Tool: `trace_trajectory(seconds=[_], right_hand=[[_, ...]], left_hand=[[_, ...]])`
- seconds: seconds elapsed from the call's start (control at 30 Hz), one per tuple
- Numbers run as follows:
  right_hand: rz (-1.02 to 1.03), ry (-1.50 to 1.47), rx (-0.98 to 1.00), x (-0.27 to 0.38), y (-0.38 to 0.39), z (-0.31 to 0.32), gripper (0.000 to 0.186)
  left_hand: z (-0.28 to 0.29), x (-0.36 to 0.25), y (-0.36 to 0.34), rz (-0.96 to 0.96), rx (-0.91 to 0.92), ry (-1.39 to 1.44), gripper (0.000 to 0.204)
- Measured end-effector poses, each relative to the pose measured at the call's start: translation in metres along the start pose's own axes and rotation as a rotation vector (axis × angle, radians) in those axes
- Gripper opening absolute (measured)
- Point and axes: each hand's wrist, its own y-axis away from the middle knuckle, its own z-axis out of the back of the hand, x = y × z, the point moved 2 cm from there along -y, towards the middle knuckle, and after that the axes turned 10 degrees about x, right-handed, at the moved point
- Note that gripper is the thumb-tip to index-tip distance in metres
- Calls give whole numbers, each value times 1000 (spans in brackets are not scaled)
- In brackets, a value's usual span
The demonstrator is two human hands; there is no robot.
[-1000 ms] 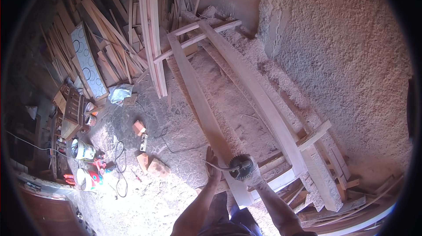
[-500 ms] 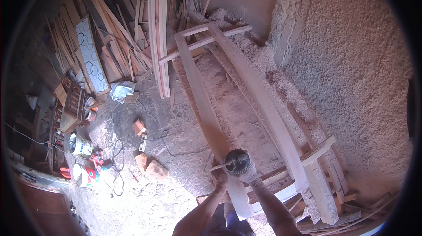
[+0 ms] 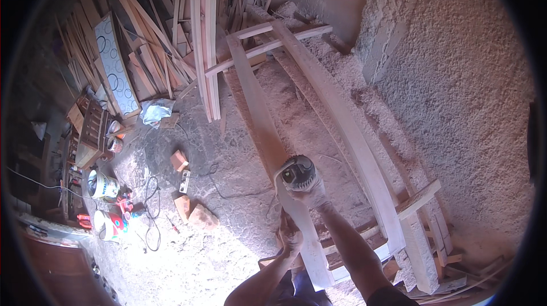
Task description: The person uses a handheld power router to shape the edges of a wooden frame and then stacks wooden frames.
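Worn on the head, the camera is looking down and forward. The forearms (image 3: pixel 351 243) are entering at the lower edge, close beneath; the right hand (image 3: pixel 312 194) is showing below right of centre. Planks (image 3: pixel 205 33) are standing farther off, upper left; a wall (image 3: pixel 456 95) is filling the right. A dark rim is circling the view.

Reaches forward with dark-sleeved right arm (image 3: pixel 354 253), bare right hand (image 3: pixel 312 193) curled; angles bare left forearm (image 3: pixel 263 282) inward, bare left hand (image 3: pixel 291 235) farther back.
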Motion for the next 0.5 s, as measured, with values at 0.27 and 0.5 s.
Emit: trace_trajectory(seconds=[0.27, 0.5], right_hand=[[-32, -17, 6, -8, -70, -2, 77], [-120, -157, 43, -14, -125, -4, 76]], left_hand=[[2, 17, -3, -257, -107, -228, 40], [5, 49, 3, -165, -36, -233, 49]])
